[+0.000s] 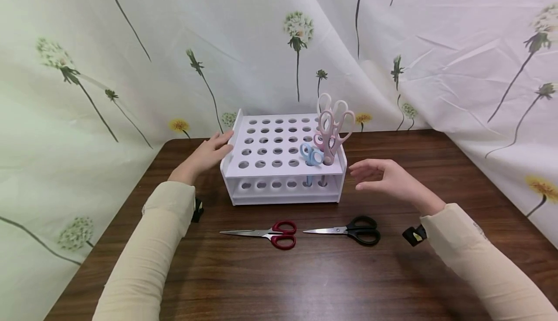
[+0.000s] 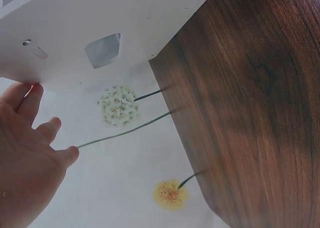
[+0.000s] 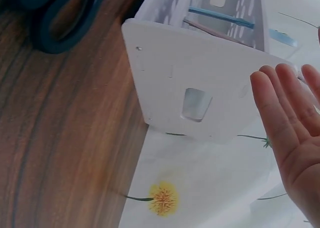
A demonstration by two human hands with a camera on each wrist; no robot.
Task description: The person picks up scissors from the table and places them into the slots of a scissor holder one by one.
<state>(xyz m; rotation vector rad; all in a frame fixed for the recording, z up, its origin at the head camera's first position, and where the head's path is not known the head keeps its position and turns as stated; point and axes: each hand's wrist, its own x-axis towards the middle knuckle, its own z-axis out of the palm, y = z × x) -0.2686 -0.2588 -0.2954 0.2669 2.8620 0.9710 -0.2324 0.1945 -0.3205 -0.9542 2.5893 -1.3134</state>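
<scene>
A white rack (image 1: 285, 168) with rows of round holes stands on the table. My left hand (image 1: 210, 152) is at its left side panel; in the left wrist view the fingertips (image 2: 33, 90) meet the panel's edge. Beside the right panel (image 3: 170, 73) hovers my right hand (image 1: 383, 178), its fingers extended and nothing in them. Pink scissors (image 1: 330, 139), light blue scissors (image 1: 311, 155) and others with pale handles stand in holes at the rack's right end. In front lie red-handled scissors (image 1: 279, 234) and black-handled scissors (image 1: 359, 230), blades pointing left.
Dark brown wood-grain table (image 1: 279, 282) lies under everything. A white cloth (image 1: 253, 45) printed with dandelions hangs behind and along both sides. Each wrist wears a small black device, such as the one (image 1: 414, 235) at the right cuff.
</scene>
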